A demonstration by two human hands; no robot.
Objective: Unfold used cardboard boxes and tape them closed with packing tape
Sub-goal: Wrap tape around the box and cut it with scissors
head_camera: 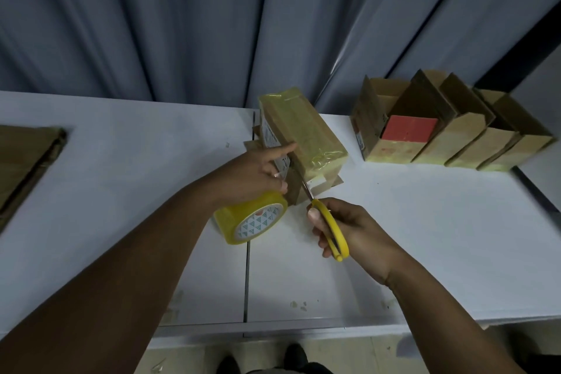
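- The right hand (349, 231) is closed round the yellow-handled scissors (329, 228); the blades are pointed at the near bottom corner of the box being worked on.
- The roll of yellowish clear packing tape (252, 222) is gripped by the lower fingers of the left hand (258, 173), while its forefinger is stretched along the box.
- The brown cardboard box wrapped in tape (300, 133) is stood tilted on the white tabletop (121, 191), just beyond both hands.
- The step in hand is judged to be cutting the tape free of the roll. Next, the strip should be kept taut, snipped close to the box, and the loose end pressed down.
- Counted: one roll, one pair of scissors, one box in hand.
- Farther right, what appear to be four open-topped cardboard boxes (473, 146) are lined up; a red block (409, 129) lies in the first.
- At far left, flattened cardboard (27, 161) is only partly seen.
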